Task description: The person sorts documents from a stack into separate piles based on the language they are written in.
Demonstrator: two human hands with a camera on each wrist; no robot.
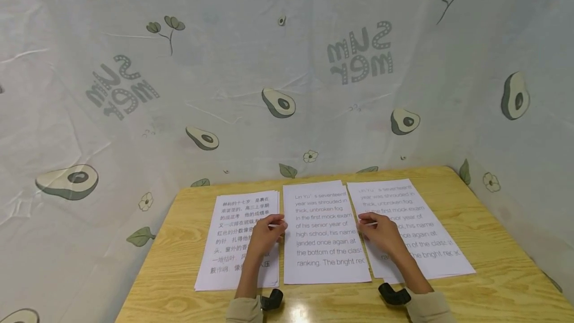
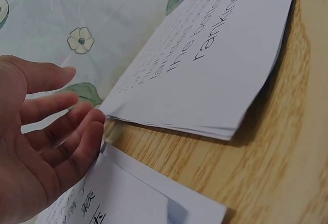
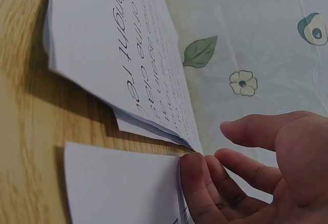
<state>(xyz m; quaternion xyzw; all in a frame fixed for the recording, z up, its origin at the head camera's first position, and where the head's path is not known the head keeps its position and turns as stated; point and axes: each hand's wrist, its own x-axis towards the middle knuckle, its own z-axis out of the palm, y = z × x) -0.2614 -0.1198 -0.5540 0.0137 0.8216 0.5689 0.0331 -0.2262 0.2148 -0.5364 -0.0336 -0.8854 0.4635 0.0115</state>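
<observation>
Three stacks of printed paper lie side by side in the head view. The left stack (image 1: 237, 243) carries Chinese text; the middle stack (image 1: 325, 248) and the right stack (image 1: 432, 236) carry English text. My left hand (image 1: 265, 237) is over the left stack's right side, fingers loosely bent by the middle stack's left edge. Across from it, my right hand (image 1: 381, 234) hovers over the right stack's left side, its fingertips near the middle stack's right edge. Both wrist views show thumbs (image 2: 48, 78) (image 3: 251, 130) apart from the fingers, with nothing between them.
The stacks lie on a wood-grain table (image 1: 179, 263). A pale cloth (image 1: 287, 64) printed with avocados, leaves and flowers hangs behind the table and along both sides. Black curved pieces (image 1: 272, 299) are at both cuffs.
</observation>
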